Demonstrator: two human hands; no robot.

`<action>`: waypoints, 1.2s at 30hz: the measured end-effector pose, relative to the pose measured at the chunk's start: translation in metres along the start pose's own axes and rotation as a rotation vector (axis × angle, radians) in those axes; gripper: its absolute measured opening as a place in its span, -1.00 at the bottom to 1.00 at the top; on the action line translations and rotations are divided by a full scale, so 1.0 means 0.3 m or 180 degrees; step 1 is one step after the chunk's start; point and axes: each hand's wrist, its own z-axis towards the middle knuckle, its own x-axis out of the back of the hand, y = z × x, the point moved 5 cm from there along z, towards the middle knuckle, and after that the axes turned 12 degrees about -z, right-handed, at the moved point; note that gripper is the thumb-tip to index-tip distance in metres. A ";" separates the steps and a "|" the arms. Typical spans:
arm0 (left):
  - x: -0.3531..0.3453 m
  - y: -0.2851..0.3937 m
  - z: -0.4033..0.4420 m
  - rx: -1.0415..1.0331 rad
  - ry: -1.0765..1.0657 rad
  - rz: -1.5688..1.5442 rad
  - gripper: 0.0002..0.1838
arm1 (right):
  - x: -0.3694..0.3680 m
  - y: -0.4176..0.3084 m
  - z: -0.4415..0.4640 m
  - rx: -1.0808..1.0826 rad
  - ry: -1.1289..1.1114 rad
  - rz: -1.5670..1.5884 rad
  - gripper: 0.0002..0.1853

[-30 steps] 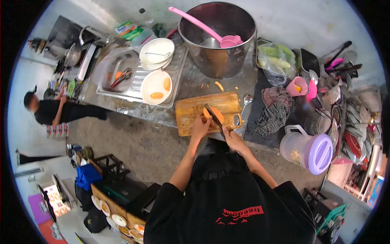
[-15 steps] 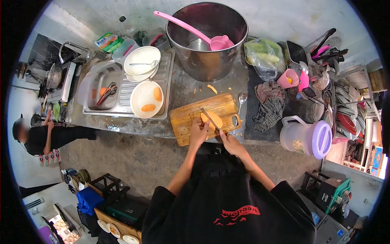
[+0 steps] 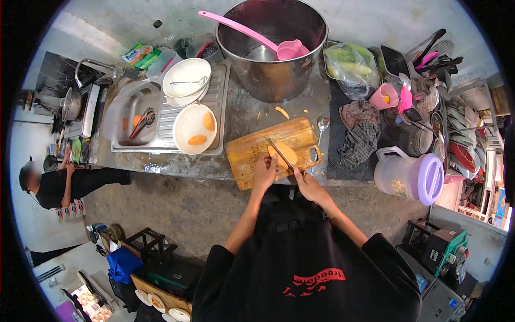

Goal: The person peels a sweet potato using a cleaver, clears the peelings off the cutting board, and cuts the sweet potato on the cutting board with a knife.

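Note:
A wooden cutting board (image 3: 249, 155) lies on the counter's front edge, with an orange piece of food (image 3: 287, 152) on it. My left hand (image 3: 265, 170) is closed on the near left side of that piece. My right hand (image 3: 310, 189) is wrapped round the handle of a knife (image 3: 280, 153), whose blade lies across the orange piece. Small orange scraps (image 3: 282, 112) are scattered behind the board. Beside it on the right is a metal spoon (image 3: 323, 124). Two more orange pieces sit in a white bowl (image 3: 185, 124) at the left.
Behind the board stands a large metal pot (image 3: 273, 80) with a pink dipper (image 3: 292, 50). To the left is a sink (image 3: 153, 98). On the right are a checked cloth (image 3: 357, 137), a pink cup (image 3: 384, 96) and a purple-lidded jug (image 3: 410, 176). Another person (image 3: 53, 185) stands far left.
The view has shifted. The orange piece, upright between hand and blade a second ago, now shows its broad face upward. My hands stay at the board, still holding the piece and knife.

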 end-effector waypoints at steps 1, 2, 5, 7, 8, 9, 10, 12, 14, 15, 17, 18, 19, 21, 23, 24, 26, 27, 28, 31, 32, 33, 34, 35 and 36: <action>0.000 -0.005 0.001 0.0002 0.0003 -0.0004 -0.63 | -0.001 0.006 0.000 0.0039 0.0070 0.0020 -0.16; -0.002 -0.003 0.000 -0.0069 -0.0047 0.0047 -0.62 | 0.008 0.003 0.000 0.0037 0.0067 0.0018 -0.16; -0.015 0.036 -0.030 -0.0262 -0.0165 0.0414 -0.57 | -0.002 0.012 0.000 -0.0351 -0.0511 -0.0161 -0.20; -0.023 0.032 -0.031 -0.0378 -0.0247 0.0717 -0.53 | 0.015 -0.009 -0.013 0.0078 -0.0015 -0.0018 -0.24; -0.027 0.021 -0.022 -0.0547 -0.0297 0.0615 -0.49 | 0.021 -0.019 -0.022 0.0065 -0.0006 -0.0019 -0.24; -0.031 0.007 -0.017 -0.0712 -0.0349 0.0511 -0.45 | 0.027 -0.027 -0.030 0.0039 -0.0004 0.0059 -0.26; -0.032 -0.017 -0.016 -0.0706 -0.0368 0.0506 -0.45 | 0.037 -0.036 -0.040 0.0013 0.0000 0.0137 -0.29; -0.042 0.024 -0.043 -0.0713 -0.0332 -0.0110 -0.42 | 0.063 -0.059 -0.061 -0.0030 -0.0135 0.0136 -0.30; -0.032 0.025 -0.035 -0.0574 -0.0374 -0.0146 -0.41 | 0.055 -0.066 -0.069 -0.0051 -0.0268 0.0139 -0.31; -0.029 0.019 -0.033 -0.0427 -0.0397 -0.0186 -0.39 | 0.057 -0.072 -0.077 0.0140 0.0048 0.0249 -0.31; -0.030 0.019 -0.037 -0.0457 -0.0369 -0.0177 -0.40 | 0.071 -0.085 -0.087 0.0340 0.0352 0.0362 -0.30; -0.030 0.020 -0.040 -0.0480 -0.0347 -0.0165 -0.42 | 0.073 -0.088 -0.091 0.0194 0.0187 0.0215 -0.29; -0.028 0.017 -0.039 -0.0478 -0.0340 -0.0161 -0.42 | 0.068 -0.085 -0.095 0.0046 0.0024 0.0068 -0.27; -0.026 0.006 -0.029 -0.0558 -0.0393 -0.0285 -0.43 | 0.039 -0.064 -0.086 0.0131 0.0186 0.0078 -0.26; -0.027 -0.002 -0.027 -0.0587 -0.0368 -0.0264 -0.43 | 0.025 -0.053 -0.080 0.0216 0.0351 0.0084 -0.26; -0.024 -0.001 -0.028 -0.0616 -0.0341 -0.0248 -0.44 | 0.018 -0.047 -0.078 0.0158 0.0335 0.0050 -0.26; -0.017 0.000 -0.028 -0.0569 -0.0339 -0.0253 -0.44 | 0.011 -0.046 -0.077 0.0103 0.0317 0.0018 -0.26; -0.017 -0.001 -0.029 -0.0518 -0.0347 -0.0265 -0.44 | 0.011 -0.048 -0.079 0.0074 0.0284 0.0015 -0.26; -0.018 0.001 -0.030 -0.0516 -0.0350 -0.0263 -0.44 | 0.010 -0.048 -0.080 0.0042 0.0253 0.0011 -0.25; -0.020 0.008 -0.033 -0.0577 -0.0345 -0.0327 -0.45 | -0.010 -0.024 -0.070 0.0110 0.0389 -0.0052 -0.26; -0.022 0.013 -0.037 -0.0564 -0.0347 -0.0330 -0.45 | -0.009 -0.030 -0.075 0.0109 0.0386 -0.0053 -0.26; -0.023 0.017 -0.040 -0.0550 -0.0350 -0.0333 -0.45 | -0.003 -0.043 -0.082 0.0177 0.0438 0.0005 -0.27; -0.023 0.016 -0.039 -0.0547 -0.0353 -0.0335 -0.45 | 0.001 -0.051 -0.087 0.0242 0.0495 0.0062 -0.28; -0.021 0.010 -0.036 -0.0514 -0.0326 -0.0298 -0.45 | 0.000 -0.050 -0.087 0.0236 0.0497 0.0061 -0.28; -0.019 0.005 -0.034 -0.0481 -0.0297 -0.0260 -0.45 | -0.002 -0.049 -0.086 0.0211 0.0504 0.0001 -0.29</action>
